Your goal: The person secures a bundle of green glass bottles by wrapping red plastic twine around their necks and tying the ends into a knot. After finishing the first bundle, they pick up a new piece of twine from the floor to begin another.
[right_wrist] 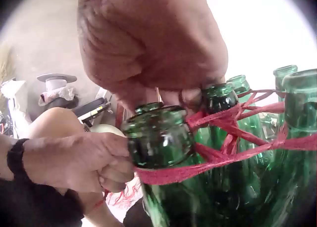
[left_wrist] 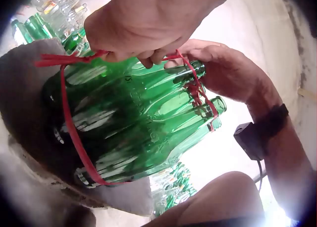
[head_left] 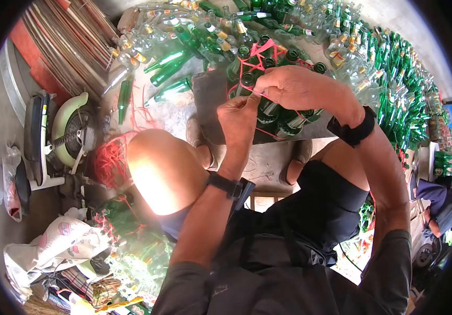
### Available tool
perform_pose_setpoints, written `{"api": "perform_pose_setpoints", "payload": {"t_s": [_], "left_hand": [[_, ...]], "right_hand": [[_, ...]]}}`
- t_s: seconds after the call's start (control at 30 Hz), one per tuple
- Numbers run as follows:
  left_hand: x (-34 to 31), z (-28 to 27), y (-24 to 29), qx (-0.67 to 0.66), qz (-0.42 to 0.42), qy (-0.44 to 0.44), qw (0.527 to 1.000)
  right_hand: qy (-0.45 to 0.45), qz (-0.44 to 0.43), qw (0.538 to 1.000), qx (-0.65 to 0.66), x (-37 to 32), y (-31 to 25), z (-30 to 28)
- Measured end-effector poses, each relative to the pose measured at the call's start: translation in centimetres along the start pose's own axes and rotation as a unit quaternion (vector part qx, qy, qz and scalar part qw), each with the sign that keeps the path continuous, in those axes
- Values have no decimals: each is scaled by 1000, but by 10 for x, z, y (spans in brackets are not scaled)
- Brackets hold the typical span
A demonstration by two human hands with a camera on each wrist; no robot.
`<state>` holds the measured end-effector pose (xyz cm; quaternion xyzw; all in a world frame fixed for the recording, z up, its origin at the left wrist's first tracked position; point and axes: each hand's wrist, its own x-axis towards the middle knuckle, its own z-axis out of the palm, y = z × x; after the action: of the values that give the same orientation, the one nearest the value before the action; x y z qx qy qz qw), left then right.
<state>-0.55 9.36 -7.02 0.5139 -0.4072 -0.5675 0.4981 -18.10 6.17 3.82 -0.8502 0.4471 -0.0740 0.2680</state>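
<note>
Several green glass bottles point(head_left: 283, 123) stand bundled on a dark slab point(head_left: 207, 100) between the knees. Red plastic string point(left_wrist: 74, 133) loops round their bodies, and more string point(right_wrist: 230, 128) crosses between the necks. My left hand point(head_left: 238, 116) pinches the string beside the bundle's near-left neck; in the left wrist view a loose string tail sticks out past its curled fingers. Close against it, my right hand point(head_left: 294, 86) is bent over the bottle tops, fingers curled on the string too. Its fingertips are partly hidden behind a bottle neck point(right_wrist: 161, 138) in the right wrist view.
Loose green bottles point(head_left: 170, 68) lie on the floor beyond the slab, with a large pile of bottles point(head_left: 394, 84) at the right. A tangle of red string point(head_left: 113, 163) lies by the left knee. A wheeled machine point(head_left: 73, 131) and stacked boards point(head_left: 65, 47) stand left.
</note>
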Motion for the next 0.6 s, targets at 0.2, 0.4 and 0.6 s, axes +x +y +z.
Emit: {"api": "perform_pose_setpoints", "payload": {"t_s": [0.2, 0.4, 0.6], "left_hand": [[-2, 3, 3, 55, -1, 18, 998], [-2, 3, 3, 80, 25, 24, 996], [-4, 4, 4, 112, 55, 26, 992]], "right_hand": [[-79, -12, 996, 40, 8, 5, -6], [-49, -47, 985, -156, 5, -5, -7], [26, -50, 970, -236, 4, -17, -10]]}}
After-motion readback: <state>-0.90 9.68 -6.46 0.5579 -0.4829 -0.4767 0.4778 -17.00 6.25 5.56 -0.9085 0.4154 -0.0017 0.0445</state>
